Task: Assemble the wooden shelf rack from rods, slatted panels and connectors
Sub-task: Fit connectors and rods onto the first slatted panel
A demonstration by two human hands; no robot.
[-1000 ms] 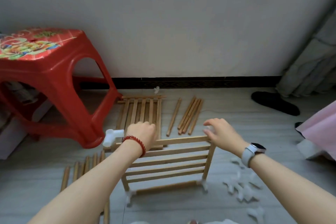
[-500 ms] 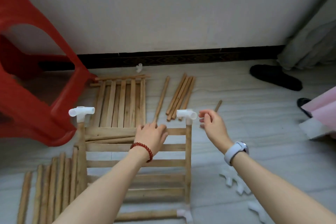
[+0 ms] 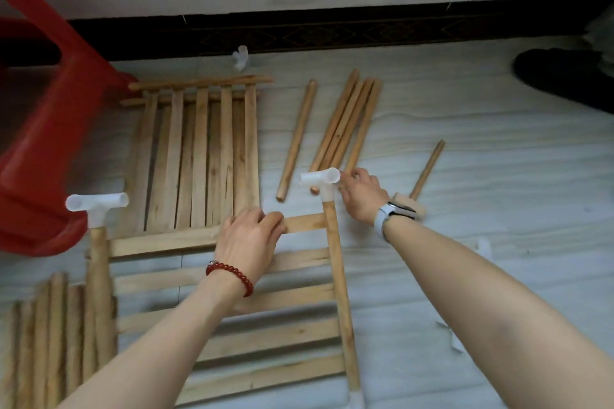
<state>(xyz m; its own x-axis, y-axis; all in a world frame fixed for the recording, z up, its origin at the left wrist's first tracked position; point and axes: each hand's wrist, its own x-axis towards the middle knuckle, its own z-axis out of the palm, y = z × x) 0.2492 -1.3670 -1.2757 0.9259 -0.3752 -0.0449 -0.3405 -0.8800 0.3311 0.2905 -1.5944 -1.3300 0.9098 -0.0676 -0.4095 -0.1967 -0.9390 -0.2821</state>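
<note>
Left hand [image 3: 247, 239] fingers curled in a grip, right hand [image 3: 360, 196] fingers bent, both forearms outstretched

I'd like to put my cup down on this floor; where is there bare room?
Bare floor lies between the lone rod and the black slipper. It is crowded around the rod bundle, the flat slatted panel and the red stool.

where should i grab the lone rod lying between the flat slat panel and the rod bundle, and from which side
Take the lone rod near its middle, pinching across its width from above. It lies flat on the floor with bare gaps on both long sides, so fingers probably fit either side. Its lower end sits nearest the right hand, which makes that hand the likely easier choice.
</note>
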